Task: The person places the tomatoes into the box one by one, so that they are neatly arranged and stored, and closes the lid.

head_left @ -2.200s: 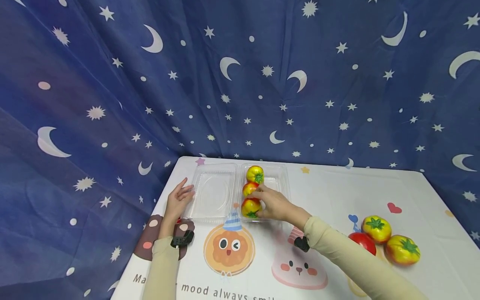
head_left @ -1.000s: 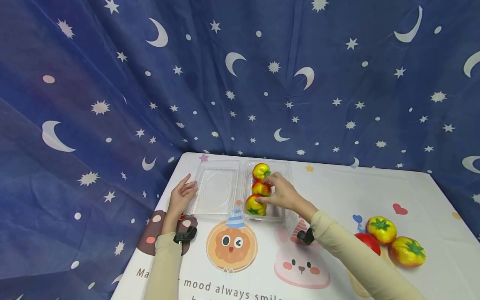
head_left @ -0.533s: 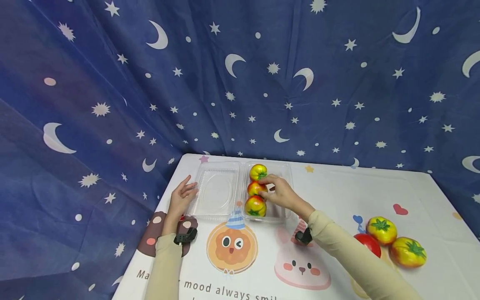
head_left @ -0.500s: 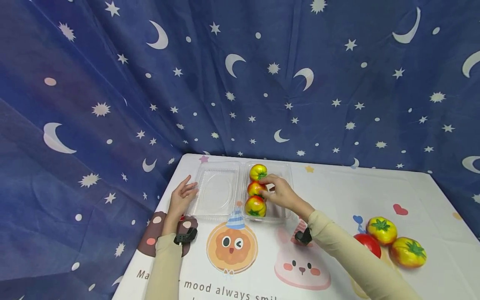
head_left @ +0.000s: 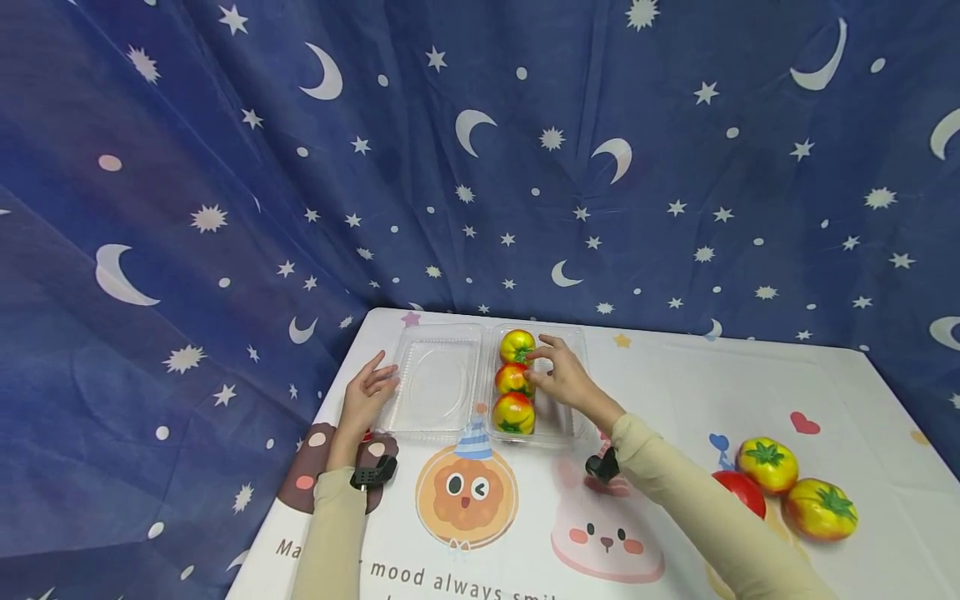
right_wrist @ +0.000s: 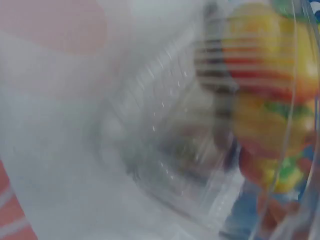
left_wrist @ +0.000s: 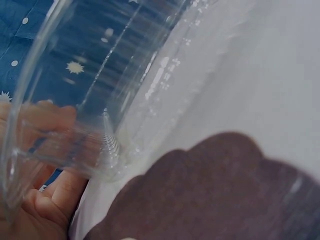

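A clear hinged plastic box [head_left: 558, 412] lies spread open at the back left of the table, its lid [head_left: 431, 383] to the left. Three yellow-and-red toy fruits with green leafy tops line the box's left side: a far fruit [head_left: 517, 346], a middle fruit [head_left: 512, 379] and a near fruit [head_left: 513, 414]. My right hand [head_left: 566, 379] hovers over the box, fingertips spread right at the far and middle fruits without gripping. Beside the lid's left edge is my left hand [head_left: 363, 402], fingers loosely bent; the left wrist view shows its fingers [left_wrist: 62, 192] partly through clear plastic.
Two more yellow-and-red fruits, one farther back [head_left: 767, 465] and one at the right [head_left: 821, 510], sit with a red fruit [head_left: 738, 492] on the table's right, close to my right forearm. A blue star-patterned curtain [head_left: 637, 167] hangs behind the table.
My right hand has moved from the near fruit to the middle one, then loosened and drawn slightly away. The fruits have shifted into a straighter row. My left hand stays put.
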Tool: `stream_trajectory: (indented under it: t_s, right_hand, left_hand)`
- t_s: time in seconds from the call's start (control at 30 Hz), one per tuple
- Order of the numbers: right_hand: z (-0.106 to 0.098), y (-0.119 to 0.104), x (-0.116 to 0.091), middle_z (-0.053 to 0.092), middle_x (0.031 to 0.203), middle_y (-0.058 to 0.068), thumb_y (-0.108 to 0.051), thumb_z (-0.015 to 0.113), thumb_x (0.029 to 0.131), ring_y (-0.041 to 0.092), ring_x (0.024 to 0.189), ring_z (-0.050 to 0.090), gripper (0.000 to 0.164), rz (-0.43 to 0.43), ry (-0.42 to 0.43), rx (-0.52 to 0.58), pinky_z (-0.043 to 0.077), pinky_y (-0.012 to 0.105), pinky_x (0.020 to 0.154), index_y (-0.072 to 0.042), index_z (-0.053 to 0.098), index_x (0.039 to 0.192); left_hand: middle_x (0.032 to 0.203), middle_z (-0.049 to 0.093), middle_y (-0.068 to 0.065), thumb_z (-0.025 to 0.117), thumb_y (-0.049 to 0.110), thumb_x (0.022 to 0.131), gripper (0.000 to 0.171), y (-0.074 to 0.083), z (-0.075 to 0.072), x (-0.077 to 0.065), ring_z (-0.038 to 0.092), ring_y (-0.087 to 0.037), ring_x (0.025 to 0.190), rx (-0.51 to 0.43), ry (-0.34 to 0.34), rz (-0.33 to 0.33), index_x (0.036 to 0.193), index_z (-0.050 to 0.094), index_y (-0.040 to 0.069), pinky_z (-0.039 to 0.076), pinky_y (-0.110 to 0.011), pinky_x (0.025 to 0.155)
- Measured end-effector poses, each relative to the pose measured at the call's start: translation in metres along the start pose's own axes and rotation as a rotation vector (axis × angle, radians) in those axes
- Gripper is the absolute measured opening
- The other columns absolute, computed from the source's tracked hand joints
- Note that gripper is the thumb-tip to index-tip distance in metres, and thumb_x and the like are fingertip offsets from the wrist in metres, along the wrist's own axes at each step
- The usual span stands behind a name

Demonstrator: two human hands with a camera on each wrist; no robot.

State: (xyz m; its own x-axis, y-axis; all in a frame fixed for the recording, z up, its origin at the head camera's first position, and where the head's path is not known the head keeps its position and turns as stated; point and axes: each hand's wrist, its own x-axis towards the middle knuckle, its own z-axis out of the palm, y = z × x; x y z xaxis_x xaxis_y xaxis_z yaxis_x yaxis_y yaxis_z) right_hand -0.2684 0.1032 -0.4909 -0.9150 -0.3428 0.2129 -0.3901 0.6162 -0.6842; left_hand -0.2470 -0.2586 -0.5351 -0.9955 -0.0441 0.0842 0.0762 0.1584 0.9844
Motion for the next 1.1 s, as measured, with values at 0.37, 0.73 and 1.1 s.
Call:
stream_trajectory:
  t_s: [0.37, 0.73, 1.1]
  right_hand:
    - [-0.007, 0.007, 0.008, 0.022, 0.155, 0.033, -0.011, 0.062, 0.092, 0.052, 0.141, 0.024, 0.035, -0.037, -0.21, 0.012, 0.02, 0.064, 0.112, 0.006, 0.065, 0.122]
    - [-0.004, 0.004, 0.009, 0.038, 0.151, 0.025, -0.004, 0.063, 0.089, 0.047, 0.136, 0.036, 0.027, -0.13, -0.142, 0.01, 0.024, 0.062, 0.111, 0.007, 0.068, 0.113]
    - [-0.004, 0.006, 0.008, 0.044, 0.146, 0.026, -0.003, 0.065, 0.09, 0.045, 0.132, 0.043, 0.028, -0.137, -0.097, 0.074, 0.037, 0.062, 0.104, 0.008, 0.066, 0.115]
  left_hand:
    - [0.133, 0.054, -0.033, 0.064, -0.005, 0.092, 0.064, -0.001, 0.0, 0.0, 0.056, -0.048, 0.116, -0.018, -0.017, 0.035, 0.15, 0.036, -0.002, 0.05, -0.015, 0.08]
    - [0.134, 0.053, -0.032, 0.064, -0.005, 0.092, 0.064, -0.001, -0.002, 0.0, 0.055, -0.047, 0.117, -0.012, -0.021, 0.032, 0.15, 0.036, -0.001, 0.049, -0.014, 0.08]
    - [0.129, 0.06, -0.026, 0.067, 0.002, 0.092, 0.065, -0.037, -0.002, 0.012, 0.066, -0.024, 0.106, -0.001, 0.026, 0.126, 0.151, 0.039, 0.004, 0.049, -0.012, 0.078]
